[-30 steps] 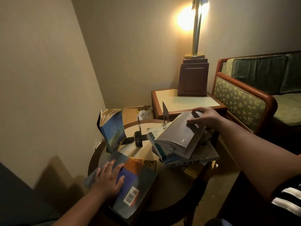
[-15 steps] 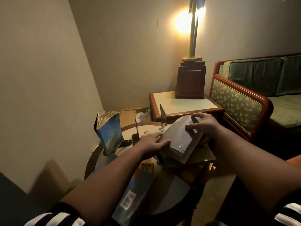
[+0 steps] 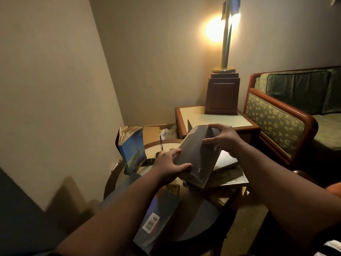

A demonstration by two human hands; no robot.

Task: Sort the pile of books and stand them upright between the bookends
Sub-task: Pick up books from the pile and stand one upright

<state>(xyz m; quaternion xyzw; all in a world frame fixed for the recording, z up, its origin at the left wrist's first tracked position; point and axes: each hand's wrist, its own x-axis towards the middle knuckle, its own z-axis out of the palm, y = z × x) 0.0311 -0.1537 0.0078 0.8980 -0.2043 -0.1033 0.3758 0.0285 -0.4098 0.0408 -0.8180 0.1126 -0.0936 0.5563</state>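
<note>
Grey thick book seems stiff and heavy; the left hand and right hand grip its opposite edges.

The room is dim, lit warm yellow by one lamp at the top right, with strong glare on the wall behind it. The pile of books and the near edge of the round table lie in shade. Wall lines bend toward the frame edges.
</note>
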